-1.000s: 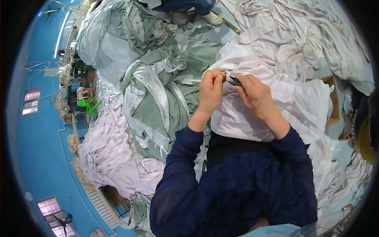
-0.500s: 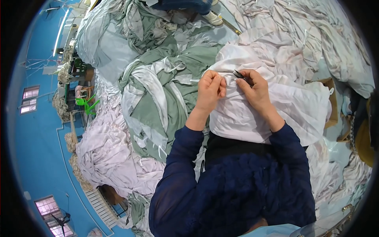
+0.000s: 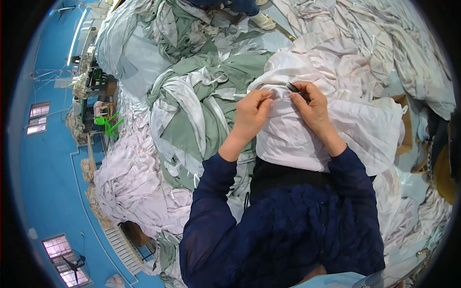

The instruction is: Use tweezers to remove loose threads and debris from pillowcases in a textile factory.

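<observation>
A pale pink cloth (image 3: 293,139) lies gathered over my lap. Above its left part, my left hand (image 3: 252,113) is closed in a pinch; whatever its fingertips hold is too small to make out. A short white strip (image 3: 239,95) shows just left of that hand, and I cannot tell whether the hand holds it. My right hand (image 3: 312,108) is wrapped round small black thread snips (image 3: 292,87), whose blades point up and left over the cloth. The palm hides most of the snips.
Green and white cloth (image 3: 192,115) is heaped to my left, with a pale pink pile (image 3: 139,187) nearer. More pale cloth (image 3: 384,38) spreads at the far right. A cardboard box (image 3: 403,125) stands at the right. Another person's shoe (image 3: 263,20) shows at the top.
My left hand has shifted slightly left and turned, its wrist swinging outward. My right hand stays nearly in place with the snips.
</observation>
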A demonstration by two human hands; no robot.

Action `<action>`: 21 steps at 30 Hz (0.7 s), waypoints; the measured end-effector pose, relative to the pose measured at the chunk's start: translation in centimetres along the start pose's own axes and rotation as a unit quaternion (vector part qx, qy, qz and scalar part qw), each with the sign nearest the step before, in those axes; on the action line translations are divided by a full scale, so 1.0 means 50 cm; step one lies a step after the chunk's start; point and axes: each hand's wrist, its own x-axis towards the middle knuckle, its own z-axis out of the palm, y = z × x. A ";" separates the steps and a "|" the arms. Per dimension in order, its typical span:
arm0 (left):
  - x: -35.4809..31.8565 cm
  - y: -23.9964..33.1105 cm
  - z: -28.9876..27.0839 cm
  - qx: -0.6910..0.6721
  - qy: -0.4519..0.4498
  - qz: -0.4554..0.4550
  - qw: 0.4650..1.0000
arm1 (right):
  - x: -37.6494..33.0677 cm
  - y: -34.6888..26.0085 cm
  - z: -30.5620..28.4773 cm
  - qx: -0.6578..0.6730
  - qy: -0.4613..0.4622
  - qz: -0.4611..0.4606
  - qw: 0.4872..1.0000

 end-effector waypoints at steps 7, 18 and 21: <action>0.011 0.011 0.014 0.182 0.034 0.186 0.965 | -0.002 -0.001 -0.001 -0.004 0.004 -0.006 1.000; 0.000 -0.005 -0.006 -0.042 -0.002 -0.032 0.999 | -0.007 -0.008 -0.004 0.006 0.018 -0.007 1.000; -0.010 0.006 -0.007 -0.083 -0.022 -0.074 0.994 | -0.011 -0.056 -0.013 -0.062 0.056 -0.081 0.993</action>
